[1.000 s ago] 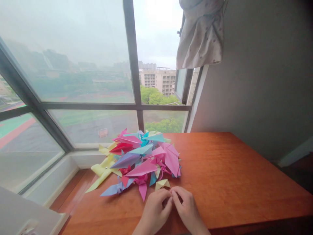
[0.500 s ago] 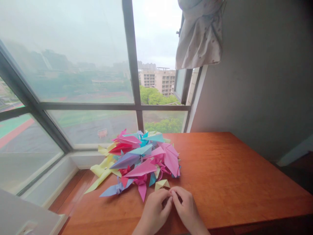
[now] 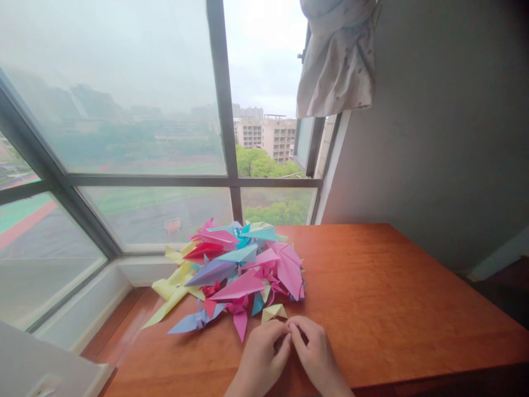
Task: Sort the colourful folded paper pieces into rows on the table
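A small pale-yellow folded paper (image 3: 274,313) sits on the table (image 3: 384,309), at about 11 o'clock from the meeting fingertips of the person's 2 hands. It lies just past the left hand (image 3: 264,350); whether they touch, I cannot tell. The right hand (image 3: 313,348) leans in from the 5 o'clock side, and the thumbs and forefingers of both hands come together in a pinching grip. Whether that grip is closed on anything, I cannot tell, since the fingers hide what may be between them.

Past the yellow piece, a heap of folded paper (image 3: 239,284) spreads around 11 o'clock, in pinks, blues, red and yellow. On its near edge, a magenta paper crane (image 3: 240,321) points its tip toward the person, at 10 o'clock from the fingertips, with a lavender folded piece (image 3: 196,320) at 9. A long yellow paper form (image 3: 171,293) lies on the heap's 9 o'clock side.

Behind the heap stands a dark window frame (image 3: 223,82); a knotted, spotted curtain (image 3: 339,77) hangs toward 1 o'clock, and a grey wall (image 3: 433,138) fills 2 o'clock.
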{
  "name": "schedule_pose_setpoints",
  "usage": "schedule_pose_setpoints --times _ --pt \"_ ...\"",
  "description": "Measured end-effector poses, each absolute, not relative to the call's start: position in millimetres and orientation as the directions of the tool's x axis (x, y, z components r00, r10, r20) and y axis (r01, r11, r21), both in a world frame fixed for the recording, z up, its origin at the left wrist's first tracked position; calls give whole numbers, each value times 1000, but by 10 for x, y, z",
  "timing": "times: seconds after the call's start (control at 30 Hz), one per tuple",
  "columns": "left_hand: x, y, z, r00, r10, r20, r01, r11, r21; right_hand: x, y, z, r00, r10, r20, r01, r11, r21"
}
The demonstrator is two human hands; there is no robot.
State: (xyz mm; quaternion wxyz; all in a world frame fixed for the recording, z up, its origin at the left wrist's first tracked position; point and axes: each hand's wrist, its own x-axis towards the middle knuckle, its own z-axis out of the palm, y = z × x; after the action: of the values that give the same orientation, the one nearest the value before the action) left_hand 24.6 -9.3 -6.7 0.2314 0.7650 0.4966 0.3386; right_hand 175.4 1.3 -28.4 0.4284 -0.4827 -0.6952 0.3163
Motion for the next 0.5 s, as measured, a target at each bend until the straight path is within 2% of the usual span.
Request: schedule_pose_setpoints --times 0.5 --pt "247 -107 -30 283 911 300 591 -412 693 1759 24 -310 -186 944 271 406 325 -854"
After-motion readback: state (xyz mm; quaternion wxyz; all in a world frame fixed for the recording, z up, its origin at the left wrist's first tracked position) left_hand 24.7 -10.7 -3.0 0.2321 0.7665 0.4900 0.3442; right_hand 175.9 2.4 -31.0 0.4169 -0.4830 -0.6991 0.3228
